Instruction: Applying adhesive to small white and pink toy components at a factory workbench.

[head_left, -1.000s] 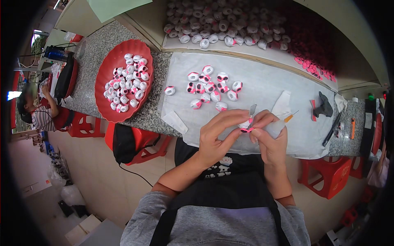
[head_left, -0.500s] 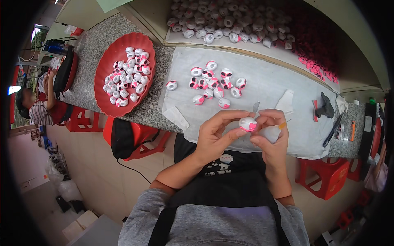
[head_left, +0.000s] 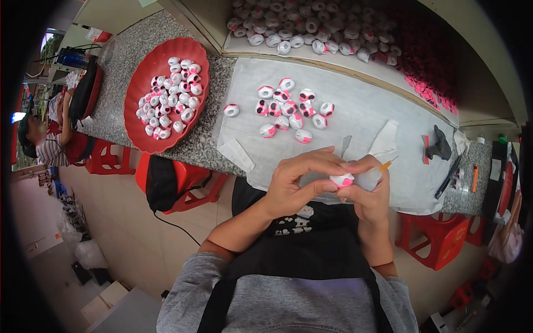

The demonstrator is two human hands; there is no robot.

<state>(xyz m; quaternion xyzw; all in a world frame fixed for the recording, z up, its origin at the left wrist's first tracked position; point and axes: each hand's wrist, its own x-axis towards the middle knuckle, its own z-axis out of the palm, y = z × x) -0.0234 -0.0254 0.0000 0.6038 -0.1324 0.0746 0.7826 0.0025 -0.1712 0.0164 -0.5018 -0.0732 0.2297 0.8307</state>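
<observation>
Between the thumb and fingers of my left hand (head_left: 294, 180) is a small white and pink hollow piece (head_left: 341, 180). My right hand (head_left: 371, 202) is closed on a small translucent white squeeze bottle (head_left: 368, 179) with an amber needle tip (head_left: 387, 165) pointing up and right. Its thumb and forefinger also meet the pink side of the piece. Both hands are together over the near edge of a white sheet (head_left: 355, 111). Several white, pink and black pieces (head_left: 283, 108) lie on that sheet beyond my left hand. Just past my fingers lies a thin grey sliver (head_left: 346, 144).
A red scalloped bowl (head_left: 133, 94) of similar pieces stands at left. A shelf (head_left: 333, 61) at the back holds heaps of white and pink parts. Folded white paper (head_left: 384, 139), a dark crumpled cloth (head_left: 440, 144) and a black pen-like tool (head_left: 447, 177) lie at right. Red stools (head_left: 438, 238) stand below.
The piece has tipped and come slightly lower between my hands. My right thumb and forefinger have closed in on it, and my left fingers now reach over its top.
</observation>
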